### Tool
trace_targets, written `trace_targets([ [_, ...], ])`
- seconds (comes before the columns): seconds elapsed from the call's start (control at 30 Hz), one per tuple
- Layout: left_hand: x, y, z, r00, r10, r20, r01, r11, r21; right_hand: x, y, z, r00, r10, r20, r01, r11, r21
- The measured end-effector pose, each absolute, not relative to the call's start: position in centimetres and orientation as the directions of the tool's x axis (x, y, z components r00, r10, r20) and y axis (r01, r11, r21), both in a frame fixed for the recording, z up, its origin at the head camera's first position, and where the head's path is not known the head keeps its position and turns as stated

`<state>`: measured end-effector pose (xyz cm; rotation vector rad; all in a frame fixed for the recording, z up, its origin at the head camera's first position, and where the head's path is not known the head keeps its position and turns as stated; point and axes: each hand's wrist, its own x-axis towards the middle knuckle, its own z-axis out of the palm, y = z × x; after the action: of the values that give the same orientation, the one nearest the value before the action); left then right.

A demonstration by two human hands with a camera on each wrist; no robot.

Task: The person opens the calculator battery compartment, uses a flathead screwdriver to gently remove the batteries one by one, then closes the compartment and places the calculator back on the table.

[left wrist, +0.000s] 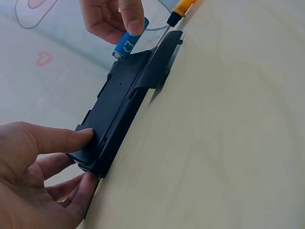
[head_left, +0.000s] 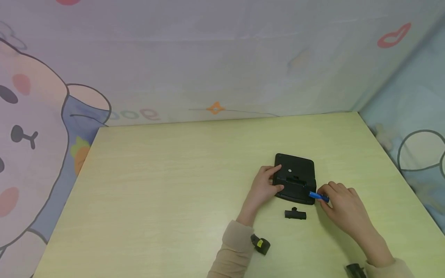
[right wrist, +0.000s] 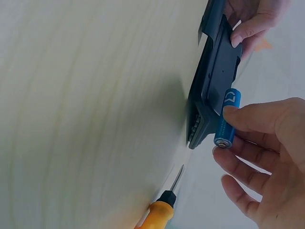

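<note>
Head view, container: a black device (head_left: 294,164) lay on the pale counter (head_left: 156,193), right of the middle, its upper face crossed by a slotted ridge and marked with one small pale dot.
Contents: a shallow recess showed in the wrist views; whether anything sat deeper inside could not be told.
Battery: a slim blue cylinder (head_left: 314,195) with white markings and a metal end, tilted, at the device's lower right corner; whether it touched the device was unclear.
Right hand: this one of the hands (head_left: 347,210) pinched the battery between thumb and fingers.
Left hand: the other (head_left: 263,184) gripped the device's left edge, thumb on top and fingers at the side and below.
Small dark piece: a short black bar with a knob (head_left: 295,215) lay just beside the device's near edge.
Screwdriver: yellow-and-black handled (right wrist: 162,212), its metal tip pointed towards the device.
</note>
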<state>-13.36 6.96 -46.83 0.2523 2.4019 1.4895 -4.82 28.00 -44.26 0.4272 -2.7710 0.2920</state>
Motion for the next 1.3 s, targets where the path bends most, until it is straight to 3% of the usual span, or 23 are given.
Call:
trace_targets([
  [0.67,-13.3,7.0,-46.8,-0.940,0.307,-0.150,0.003,0.446,0.895,-4.0,28.5,-44.4,-0.954,-0.278,0.109,-0.293,0.942,-0.161],
  [1.3,-13.2,6.8,-46.9,-0.939,0.317,-0.133,0.022,0.440,0.898,-3.4,28.4,-44.9,-0.954,-0.293,0.064,-0.300,0.936,-0.184],
])
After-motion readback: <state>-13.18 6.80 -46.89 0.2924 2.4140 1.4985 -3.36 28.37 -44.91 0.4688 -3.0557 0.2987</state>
